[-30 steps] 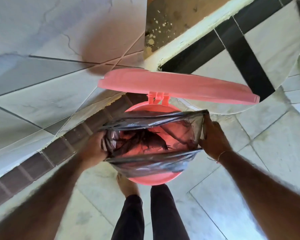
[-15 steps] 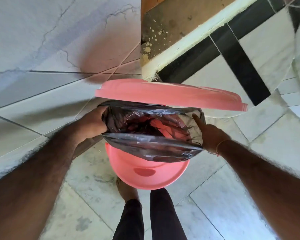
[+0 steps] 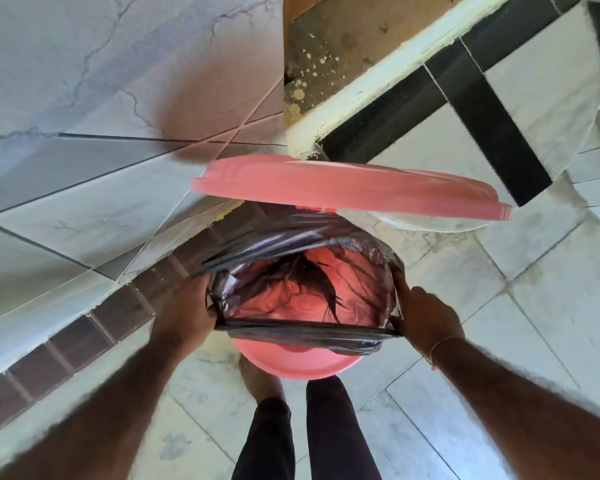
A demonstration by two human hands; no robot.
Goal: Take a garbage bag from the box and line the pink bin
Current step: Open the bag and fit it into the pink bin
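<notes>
The pink bin [image 3: 302, 363] stands on the floor in front of my feet, its round pink lid [image 3: 343, 187] raised open behind it. A thin black garbage bag [image 3: 291, 244] sits in the bin with its mouth stretched wide; the pink inside shows through the film. My left hand [image 3: 184, 310] grips the bag's edge at the bin's left side. My right hand [image 3: 423, 317] grips the edge at the right side. The bag's near edge [image 3: 309, 332] is pulled taut between both hands, just inside the bin's front rim. The box is not in view.
A tiled wall with a brown border [image 3: 94, 327] runs close along the left. A step with a black stripe [image 3: 395, 112] rises behind the bin. My bare foot [image 3: 257, 379] and dark trouser legs [image 3: 336, 431] stand right at the bin's front. Marble floor tiles [image 3: 541, 306] extend to the right.
The bag has come down from just under the lid onto the bin. Both hands moved down and toward me with its edge, and the mouth is stretched wider.
</notes>
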